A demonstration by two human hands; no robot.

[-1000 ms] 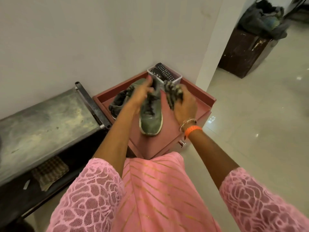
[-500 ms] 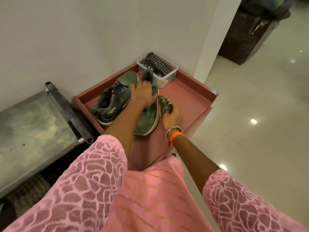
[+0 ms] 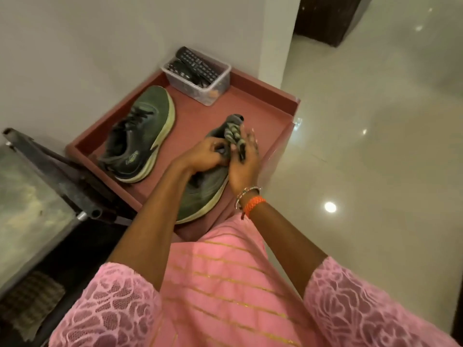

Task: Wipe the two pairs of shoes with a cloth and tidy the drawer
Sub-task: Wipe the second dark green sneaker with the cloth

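Near shoe: a grey-green sneaker with a soft, suede-like upper and a thick cream rubber sole. It lies on the pink-red cabinet top, its rounded toe at the near edge, its heel pointing away toward the wall corner. Left hand sits over the shoe's opening, fingers curled down onto the collar, gripping the shoe. Right hand is pressed against the shoe's right side with a bunched cloth under it; the cloth is patterned in grey and dark patches, crumpled, and bulges out past the fingertips over the heel. Fingers on the right look fairly straight, thumb pinning the cloth. An orange braided band and thin metal bangles sit on that wrist.

Second shoe: same make, dark laces, lying just left of the first on the same top, apart from it, toe toward the wall.

Cabinet top is a shallow tray shape with a raised lip, smooth and matte. At its far corner stands a clear plastic tub holding black remote controls.

To the left, a worn metal-topped bench with a dark tubular rail. Glossy pale floor tiles on the right. Pink lace sleeves in the foreground.
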